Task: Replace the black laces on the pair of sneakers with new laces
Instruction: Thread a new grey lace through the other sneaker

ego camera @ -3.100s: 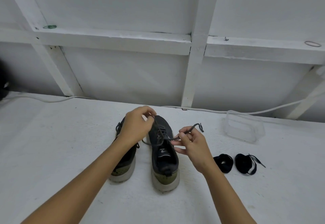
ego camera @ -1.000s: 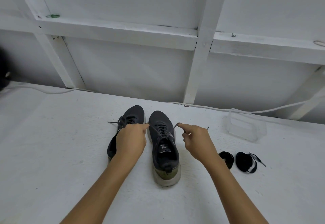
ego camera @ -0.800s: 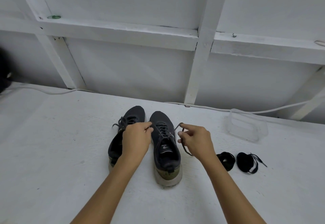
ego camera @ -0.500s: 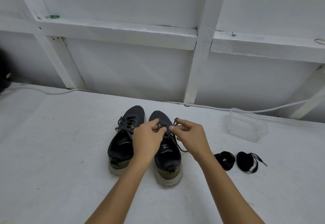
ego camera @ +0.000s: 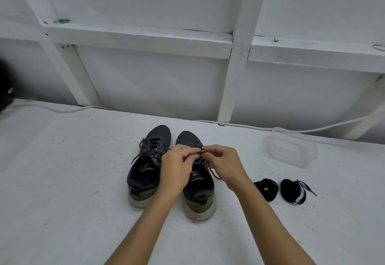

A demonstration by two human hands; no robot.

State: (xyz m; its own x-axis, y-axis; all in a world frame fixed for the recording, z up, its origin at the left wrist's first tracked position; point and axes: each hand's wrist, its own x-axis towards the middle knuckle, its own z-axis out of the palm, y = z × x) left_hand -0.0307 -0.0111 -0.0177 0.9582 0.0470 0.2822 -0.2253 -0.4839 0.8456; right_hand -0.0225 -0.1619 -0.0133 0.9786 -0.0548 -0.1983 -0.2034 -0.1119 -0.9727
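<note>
Dark grey mesh sneakers with olive heels and pale soles stand side by side, toes toward the wall, on a white painted surface [ego camera: 62,181]. Take the right sneaker [ego camera: 198,181] as the landmark. Above its lacing the person's left hand [ego camera: 177,169] and right hand [ego camera: 225,164] meet, each pinching the old dark lace [ego camera: 201,152] between thumb and fingertips. A loose tail of it trails down the shoe's right side. Touching its left side is the left sneaker [ego camera: 145,169], its own lace loose but threaded. Well to the right lie two coiled black new laces [ego camera: 267,188], with a clear plastic tub [ego camera: 291,150] beyond them.

Unlacing looks barely begun. If the lace is pulled sharply it may snag in an eyelet and drag the light shoe over, since neither hand steadies it. The tip could also slip from so small a pinch.
</note>
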